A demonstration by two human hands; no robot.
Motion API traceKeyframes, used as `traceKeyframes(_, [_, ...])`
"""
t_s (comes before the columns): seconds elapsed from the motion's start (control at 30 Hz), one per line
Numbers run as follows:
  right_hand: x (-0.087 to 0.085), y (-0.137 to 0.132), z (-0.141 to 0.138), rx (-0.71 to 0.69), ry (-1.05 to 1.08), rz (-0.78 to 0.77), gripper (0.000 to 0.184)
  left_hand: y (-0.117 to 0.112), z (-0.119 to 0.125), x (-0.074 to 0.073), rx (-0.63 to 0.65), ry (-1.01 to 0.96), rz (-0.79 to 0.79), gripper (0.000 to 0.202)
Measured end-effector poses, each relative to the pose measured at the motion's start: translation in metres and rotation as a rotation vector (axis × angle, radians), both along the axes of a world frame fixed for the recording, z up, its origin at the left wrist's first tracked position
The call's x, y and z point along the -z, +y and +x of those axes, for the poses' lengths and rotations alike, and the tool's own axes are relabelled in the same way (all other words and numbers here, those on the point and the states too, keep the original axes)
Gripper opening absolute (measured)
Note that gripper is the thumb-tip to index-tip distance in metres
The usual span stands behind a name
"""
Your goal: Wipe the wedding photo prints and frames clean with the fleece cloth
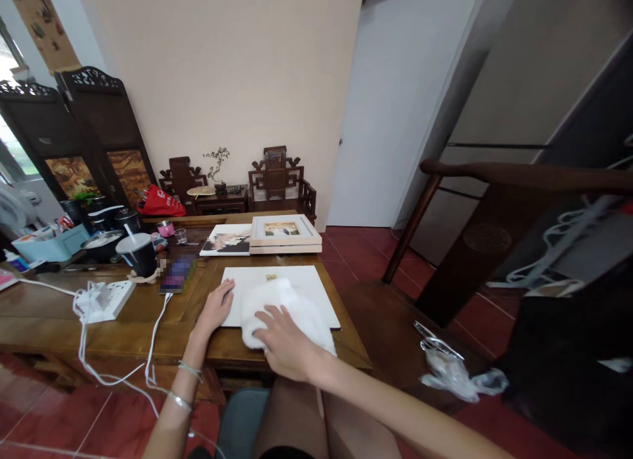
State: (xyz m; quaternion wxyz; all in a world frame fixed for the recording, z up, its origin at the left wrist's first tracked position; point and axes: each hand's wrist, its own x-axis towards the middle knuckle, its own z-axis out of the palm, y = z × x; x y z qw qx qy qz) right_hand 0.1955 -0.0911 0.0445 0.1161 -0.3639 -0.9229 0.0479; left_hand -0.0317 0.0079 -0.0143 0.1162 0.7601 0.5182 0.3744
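A white panel (306,281), likely the back of a picture frame, lies flat near the front edge of the wooden table (188,340). It has a small brownish tag (271,277) near its far edge. My left hand (217,305) rests at the panel's left edge, fingers stretched out and holding nothing. My right hand (283,340) presses a fluffy white cloth (301,304) onto the panel, its fingers bent into the cloth. The cloth covers much of the panel's near half and hangs over its front edge.
Behind the panel lie stacked picture frames (285,238) and a photo panel (225,241). To the left are a phone (178,274) on a cable, a lidded cup (138,254) and a power strip (111,299). A wooden chair (459,241) stands at the right.
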Motion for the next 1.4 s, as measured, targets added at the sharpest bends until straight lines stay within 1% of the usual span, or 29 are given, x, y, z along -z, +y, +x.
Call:
traceKeyframes(0.07, [-0.003,-0.002,0.012,-0.101,0.013,-0.014,0.033,0.000,0.000,0.001,-0.002,-0.004,0.000,0.037])
traceKeyframes(0.1, [-0.004,0.003,0.017,-0.134,0.020,-0.015,0.031,0.000,0.000,0.001,-0.001,-0.004,-0.001,0.037])
traceKeyframes(0.17, [-0.004,0.023,0.023,-0.152,0.029,-0.006,0.030,0.000,0.000,0.000,0.001,-0.002,-0.004,0.037])
traceKeyframes(0.23, [-0.001,0.051,0.022,-0.104,0.028,0.006,0.033,0.000,0.000,0.000,0.001,0.004,-0.007,0.038])
traceKeyframes(0.3, [0.002,0.077,0.014,-0.026,0.026,0.023,0.037,0.000,0.000,-0.001,0.000,0.012,-0.008,0.038])
traceKeyframes(0.37, [0.004,0.095,0.000,0.057,0.023,0.042,0.040,0.001,0.000,-0.002,-0.001,0.020,-0.009,0.038])
traceKeyframes(0.4, [0.005,0.100,-0.007,0.095,0.023,0.052,0.041,0.001,0.000,-0.002,-0.001,0.024,-0.009,0.038])
traceKeyframes(0.47, [0.006,0.099,-0.021,0.150,0.020,0.070,0.041,0.000,0.000,-0.003,0.001,0.029,-0.012,0.038])
traceKeyframes(0.57, [0.005,0.075,-0.030,0.144,0.001,0.080,0.038,0.000,0.000,-0.003,0.006,0.031,-0.017,0.038])
traceKeyframes(0.67, [0.001,0.035,-0.025,0.065,-0.021,0.083,0.034,-0.001,0.000,-0.003,0.006,0.027,-0.021,0.038])
traceKeyframes(0.77, [-0.003,-0.001,-0.012,-0.076,-0.043,0.085,0.030,-0.002,0.000,-0.003,0.006,0.020,-0.023,0.037])
traceKeyframes(0.83, [-0.005,-0.014,-0.004,-0.152,-0.056,0.068,0.028,-0.001,0.000,-0.002,0.009,0.018,-0.022,0.037])
traceKeyframes(0.87, [-0.006,-0.015,0.000,-0.167,-0.056,0.055,0.028,-0.001,0.000,-0.002,0.010,0.018,-0.021,0.037])
traceKeyframes(0.9, [-0.006,-0.013,0.002,-0.166,-0.052,0.047,0.028,-0.001,0.000,-0.002,0.011,0.019,-0.020,0.037])
traceKeyframes(0.97, [-0.006,0.002,0.005,-0.131,-0.036,0.046,0.030,-0.001,0.000,-0.002,0.009,0.021,-0.015,0.037])
traceKeyframes(1.07, [-0.004,0.041,0.000,-0.032,-0.026,0.062,0.033,-0.001,0.001,-0.003,0.003,0.024,-0.006,0.037])
traceKeyframes(1.13, [-0.003,0.068,-0.008,0.047,-0.027,0.069,0.036,-0.001,0.001,-0.003,0.002,0.026,-0.002,0.036])
traceKeyframes(1.2, [-0.001,0.087,-0.019,0.125,-0.027,0.078,0.039,-0.001,0.001,-0.003,0.004,0.028,0.001,0.036])
traceKeyframes(1.23, [0.000,0.092,-0.025,0.158,-0.027,0.084,0.040,0.000,0.000,-0.003,0.005,0.029,0.002,0.037])
traceKeyframes(1.3, [0.003,0.091,-0.034,0.197,-0.028,0.096,0.040,0.000,0.000,-0.003,0.008,0.030,0.003,0.037])
traceKeyframes(1.4, [0.004,0.066,-0.037,0.167,-0.040,0.104,0.039,0.002,-0.001,-0.001,0.014,0.027,0.001,0.037])
